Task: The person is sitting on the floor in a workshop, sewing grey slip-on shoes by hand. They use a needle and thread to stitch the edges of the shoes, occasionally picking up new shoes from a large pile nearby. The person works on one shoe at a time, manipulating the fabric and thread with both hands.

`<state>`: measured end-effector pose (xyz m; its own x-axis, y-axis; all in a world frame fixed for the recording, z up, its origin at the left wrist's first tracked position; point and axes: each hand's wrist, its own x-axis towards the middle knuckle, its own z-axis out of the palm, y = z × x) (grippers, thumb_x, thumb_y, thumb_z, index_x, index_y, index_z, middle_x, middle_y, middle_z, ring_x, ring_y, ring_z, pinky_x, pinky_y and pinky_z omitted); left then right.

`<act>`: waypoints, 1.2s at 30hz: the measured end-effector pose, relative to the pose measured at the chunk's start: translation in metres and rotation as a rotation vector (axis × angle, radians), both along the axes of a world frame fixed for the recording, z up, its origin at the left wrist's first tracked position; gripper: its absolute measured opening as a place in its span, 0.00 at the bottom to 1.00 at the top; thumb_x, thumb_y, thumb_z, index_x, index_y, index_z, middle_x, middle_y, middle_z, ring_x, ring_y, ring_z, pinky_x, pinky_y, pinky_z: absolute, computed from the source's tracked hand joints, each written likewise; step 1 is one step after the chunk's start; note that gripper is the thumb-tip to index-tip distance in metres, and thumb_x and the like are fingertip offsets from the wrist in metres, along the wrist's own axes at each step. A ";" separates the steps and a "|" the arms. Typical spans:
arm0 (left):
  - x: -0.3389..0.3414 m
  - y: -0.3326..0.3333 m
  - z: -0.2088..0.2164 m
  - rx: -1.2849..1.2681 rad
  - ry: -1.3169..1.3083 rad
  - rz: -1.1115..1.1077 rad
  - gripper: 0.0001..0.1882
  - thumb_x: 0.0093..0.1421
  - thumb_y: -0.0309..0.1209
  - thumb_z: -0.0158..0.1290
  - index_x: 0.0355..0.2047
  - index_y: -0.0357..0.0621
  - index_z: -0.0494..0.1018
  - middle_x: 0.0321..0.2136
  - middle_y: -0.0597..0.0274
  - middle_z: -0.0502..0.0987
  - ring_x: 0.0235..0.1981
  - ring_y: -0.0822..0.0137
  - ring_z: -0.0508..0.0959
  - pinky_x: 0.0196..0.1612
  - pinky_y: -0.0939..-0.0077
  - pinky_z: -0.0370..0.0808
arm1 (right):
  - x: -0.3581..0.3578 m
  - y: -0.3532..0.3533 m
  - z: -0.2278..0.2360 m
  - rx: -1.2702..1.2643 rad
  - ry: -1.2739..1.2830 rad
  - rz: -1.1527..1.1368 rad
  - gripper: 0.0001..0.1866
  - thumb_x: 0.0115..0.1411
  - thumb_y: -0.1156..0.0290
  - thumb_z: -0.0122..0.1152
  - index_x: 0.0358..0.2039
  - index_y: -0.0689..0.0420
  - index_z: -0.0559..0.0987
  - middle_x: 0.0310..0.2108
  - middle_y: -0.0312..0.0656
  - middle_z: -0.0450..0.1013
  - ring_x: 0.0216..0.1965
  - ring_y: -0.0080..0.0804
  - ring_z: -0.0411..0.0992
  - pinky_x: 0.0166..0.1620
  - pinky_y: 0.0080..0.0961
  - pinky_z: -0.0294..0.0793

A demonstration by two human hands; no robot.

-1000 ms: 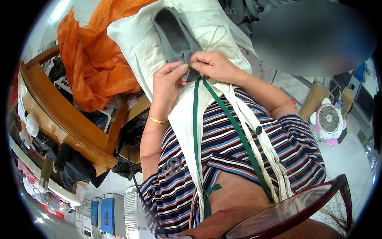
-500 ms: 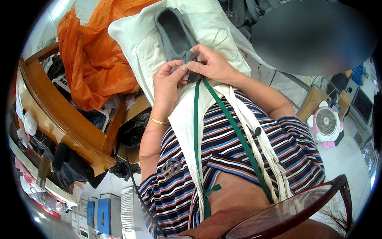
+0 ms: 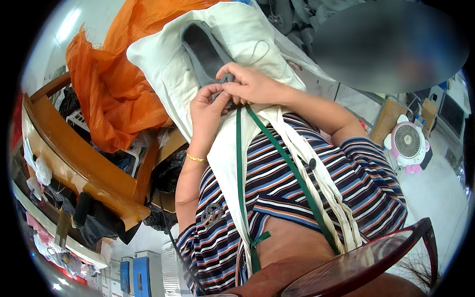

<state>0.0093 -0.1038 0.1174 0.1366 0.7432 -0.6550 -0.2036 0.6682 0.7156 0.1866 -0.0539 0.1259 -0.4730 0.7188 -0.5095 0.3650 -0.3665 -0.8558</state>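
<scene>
A grey fabric shoe (image 3: 194, 58) lies on the white apron over my lap, its opening upward and its near end between my hands. My left hand (image 3: 207, 105), with a yellow bracelet (image 3: 196, 157) at the wrist, pinches that near end between thumb and fingertips. My right hand (image 3: 255, 86) closes over the same end from the right, its fingers curled on the grey fabric and its thumb meeting the left fingertips. Whether a needle or other small item sits between the fingertips is hidden. A thin dark thread (image 3: 267, 44) loops across the apron (image 3: 163, 59) right of the shoe.
Orange cloth (image 3: 99, 94) hangs at the far left beside a curved wooden furniture piece (image 3: 89, 163). Grey shoe-like items (image 3: 299, 15) are piled at the far right. A small pink-and-white fan (image 3: 408, 139) stands on the right. Green straps (image 3: 282, 148) run down from the apron.
The right hand has shifted left and now covers more of the shoe's near end. The left hand keeps its pinch. The whole view has tilted slightly, moving the shoe a little left and down.
</scene>
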 end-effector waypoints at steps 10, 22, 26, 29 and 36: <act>0.001 -0.009 -0.002 0.338 0.251 -0.095 0.05 0.61 0.21 0.58 0.38 0.35 0.76 0.32 0.70 0.78 0.30 0.81 0.73 0.33 0.85 0.72 | 0.005 0.011 0.010 1.053 -0.156 0.228 0.07 0.52 0.68 0.66 0.29 0.56 0.80 0.28 0.38 0.72 0.34 0.38 0.72 0.36 0.30 0.73; 0.006 -0.010 0.008 0.533 0.444 -0.218 0.10 0.55 0.21 0.60 0.39 0.39 0.79 0.31 0.56 0.80 0.30 0.62 0.79 0.35 0.71 0.76 | 0.022 0.011 0.051 -0.246 0.493 -0.210 0.12 0.73 0.59 0.48 0.42 0.54 0.72 0.29 0.34 0.76 0.22 0.18 0.72 0.24 0.16 0.70; -0.003 -0.015 0.005 0.773 0.619 -0.376 0.12 0.53 0.22 0.63 0.39 0.41 0.79 0.30 0.54 0.79 0.29 0.55 0.78 0.32 0.69 0.76 | 0.087 0.027 0.056 0.011 0.604 -0.502 0.10 0.71 0.64 0.52 0.40 0.58 0.74 0.21 0.35 0.72 0.18 0.24 0.69 0.23 0.23 0.70; -0.002 -0.015 0.005 0.825 0.660 -0.395 0.12 0.52 0.21 0.63 0.38 0.42 0.79 0.29 0.55 0.79 0.28 0.56 0.79 0.31 0.68 0.76 | 0.152 0.049 0.071 -0.199 1.068 -0.585 0.07 0.71 0.67 0.49 0.36 0.55 0.71 0.18 0.27 0.57 0.20 0.20 0.60 0.28 0.17 0.67; 0.001 -0.007 0.000 0.939 0.737 -0.375 0.13 0.52 0.20 0.63 0.38 0.41 0.79 0.29 0.56 0.79 0.28 0.57 0.79 0.31 0.68 0.75 | 0.262 0.064 0.067 0.339 0.888 -1.200 0.05 0.69 0.70 0.52 0.35 0.55 0.71 0.19 0.29 0.60 0.20 0.22 0.60 0.34 0.22 0.73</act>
